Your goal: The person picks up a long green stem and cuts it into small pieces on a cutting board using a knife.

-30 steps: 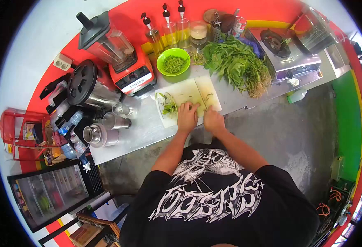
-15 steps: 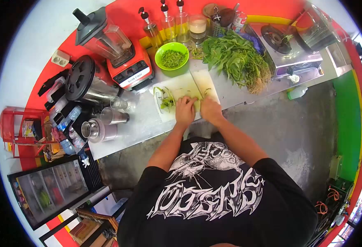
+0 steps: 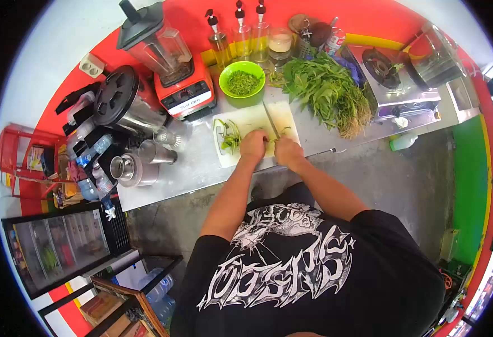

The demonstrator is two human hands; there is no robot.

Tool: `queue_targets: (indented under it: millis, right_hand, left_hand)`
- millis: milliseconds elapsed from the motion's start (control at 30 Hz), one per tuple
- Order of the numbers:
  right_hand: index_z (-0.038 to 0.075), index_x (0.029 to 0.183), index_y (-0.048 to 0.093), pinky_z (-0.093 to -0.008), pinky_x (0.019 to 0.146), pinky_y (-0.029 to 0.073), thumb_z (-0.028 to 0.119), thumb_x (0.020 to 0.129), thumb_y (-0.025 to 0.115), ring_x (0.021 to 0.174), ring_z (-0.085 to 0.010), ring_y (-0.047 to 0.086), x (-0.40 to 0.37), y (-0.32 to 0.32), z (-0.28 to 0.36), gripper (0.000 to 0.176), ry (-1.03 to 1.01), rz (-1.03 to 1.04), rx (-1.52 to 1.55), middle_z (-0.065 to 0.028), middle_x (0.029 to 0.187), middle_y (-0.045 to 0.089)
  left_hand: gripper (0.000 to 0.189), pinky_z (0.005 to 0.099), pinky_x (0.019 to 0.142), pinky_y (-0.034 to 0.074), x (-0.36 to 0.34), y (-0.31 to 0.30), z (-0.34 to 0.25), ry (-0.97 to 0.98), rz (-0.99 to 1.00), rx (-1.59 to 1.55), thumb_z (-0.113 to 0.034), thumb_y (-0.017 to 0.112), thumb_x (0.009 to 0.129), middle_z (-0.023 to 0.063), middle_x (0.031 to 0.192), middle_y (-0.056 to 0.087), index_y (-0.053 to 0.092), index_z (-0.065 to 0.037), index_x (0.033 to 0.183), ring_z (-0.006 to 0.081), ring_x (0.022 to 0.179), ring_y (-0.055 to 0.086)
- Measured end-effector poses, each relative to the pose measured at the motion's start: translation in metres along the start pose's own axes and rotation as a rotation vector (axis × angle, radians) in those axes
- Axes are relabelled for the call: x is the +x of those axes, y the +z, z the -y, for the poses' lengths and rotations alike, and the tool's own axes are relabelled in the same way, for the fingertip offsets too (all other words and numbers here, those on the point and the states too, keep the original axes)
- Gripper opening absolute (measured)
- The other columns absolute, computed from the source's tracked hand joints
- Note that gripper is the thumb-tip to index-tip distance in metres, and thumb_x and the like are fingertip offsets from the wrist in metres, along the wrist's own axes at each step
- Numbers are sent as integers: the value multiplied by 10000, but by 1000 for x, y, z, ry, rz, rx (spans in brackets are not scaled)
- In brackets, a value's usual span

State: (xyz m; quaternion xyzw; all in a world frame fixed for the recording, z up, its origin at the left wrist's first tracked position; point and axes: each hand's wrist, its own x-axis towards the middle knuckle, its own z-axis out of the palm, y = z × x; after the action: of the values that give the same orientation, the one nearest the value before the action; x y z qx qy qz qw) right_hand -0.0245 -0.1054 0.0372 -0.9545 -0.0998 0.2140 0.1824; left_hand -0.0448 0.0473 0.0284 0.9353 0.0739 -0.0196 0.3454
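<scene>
Right hand [image 3: 288,151], grip clamped on the knife [image 3: 271,121] over the board [image 3: 284,116]; left hand [image 3: 253,144] alongside, grip I can't tell!

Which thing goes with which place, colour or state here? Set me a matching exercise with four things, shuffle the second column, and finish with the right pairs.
Things:
1. Knife
2. Bowl
3. Leafy bunch
4. Blender

Places, colours or states:
A. Lying between the bowl and the stove
B. Partly red, with a dark top
C. Filled with chopped greens
D. Held in the right grip

Right pairs: 1-D, 2-C, 3-A, 4-B
</scene>
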Motion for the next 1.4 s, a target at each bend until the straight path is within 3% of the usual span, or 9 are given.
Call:
queue_targets:
  millis: [100,167,300,533,600,933,1000,1333,1400]
  right_hand:
    - [-37,1131,535,-569,898,508,350,1034,439,1002,-495,661,-13,-6,8,410,-15,25,10,-311,1087,667]
    - [-51,1144,551,-502,908,536,331,1019,471,1053,-440,675,-29,-5,14,410,135,57,76,-282,1112,681]
    - [-44,1133,528,-556,898,512,373,1023,472,1010,-498,658,-25,-5,8,435,106,32,104,-329,1074,665]
    - [-42,1089,572,-509,843,556,345,1030,470,969,-442,696,-11,8,-5,405,-249,7,-171,-276,1048,697]
    - [-39,1098,584,-519,860,548,330,1024,472,982,-440,694,-32,-3,14,392,99,13,6,-270,1047,701]
    - [-30,1193,529,-521,885,541,346,1032,459,1003,-430,697,-17,-2,4,415,-116,40,-160,-250,1031,713]
    - [-32,1187,533,-518,878,545,340,1026,467,987,-427,703,-28,2,9,411,57,14,-58,-261,1031,711]
    - [-24,1137,526,-548,885,528,377,1030,479,1013,-461,680,-17,0,9,418,-30,49,-56,-293,1051,690]
    - [-31,1147,520,-553,899,521,390,1025,484,1005,-470,677,-27,9,11,440,82,39,20,-295,1053,689]
  left_hand:
    - [85,473,785,531,-3,5,6,74,-63,-2,-92,661,833,119,959,701,727,-128,872,358,917,668]
    - [77,468,807,523,-8,16,13,102,-180,13,-90,677,826,125,938,686,730,-121,874,358,906,657]
    - [71,463,831,514,-18,15,6,21,-225,-48,-90,665,839,116,956,655,726,-120,861,355,984,621]
    - [83,460,836,511,-14,12,13,-8,-208,-164,-97,742,793,136,940,668,723,-72,869,347,963,630]
    - [107,433,788,521,-12,10,12,2,-201,-130,-80,769,778,144,898,665,725,-61,873,331,877,661]
    - [82,467,792,514,-7,13,24,128,-179,-107,-96,737,800,97,904,659,714,-143,863,347,930,626]
    - [100,468,797,511,-8,12,20,114,-176,-91,-93,736,796,97,900,650,714,-162,864,348,925,620]
    - [119,452,819,505,-8,8,20,113,-135,-130,-97,747,802,119,924,661,729,-120,917,349,950,632]
    - [105,452,814,506,-11,7,17,90,-153,-93,-98,746,804,118,918,660,717,-111,904,340,949,633]
